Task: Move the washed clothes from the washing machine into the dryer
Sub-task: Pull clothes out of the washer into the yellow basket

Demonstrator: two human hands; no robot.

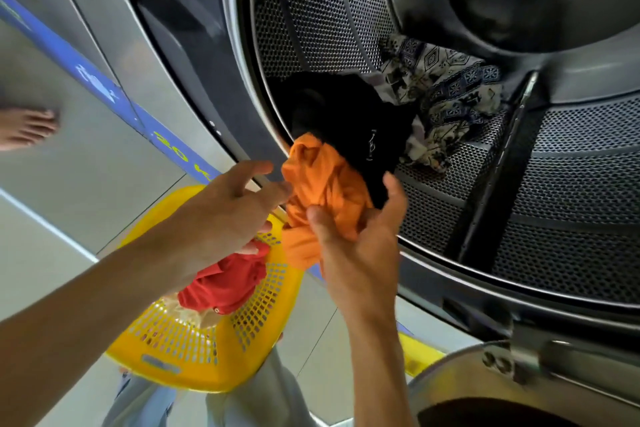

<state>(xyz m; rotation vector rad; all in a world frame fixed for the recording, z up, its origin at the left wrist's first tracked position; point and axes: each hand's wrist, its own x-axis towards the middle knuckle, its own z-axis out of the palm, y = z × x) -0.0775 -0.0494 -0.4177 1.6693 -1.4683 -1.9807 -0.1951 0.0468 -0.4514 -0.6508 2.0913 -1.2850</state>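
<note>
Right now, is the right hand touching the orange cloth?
Touching. The head view shows the right hand with fingers and thumb closed around the orange cloth.

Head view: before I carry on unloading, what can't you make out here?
- Bottom of the yellow plastic basket: hidden by the left hand and the red garment.
- Black garment: type unreadable, too dark.
- Drum upper right: cut off by the frame edge.
- Bunched orange cloth, gripped by the right hand: lower end behind that hand.
</note>
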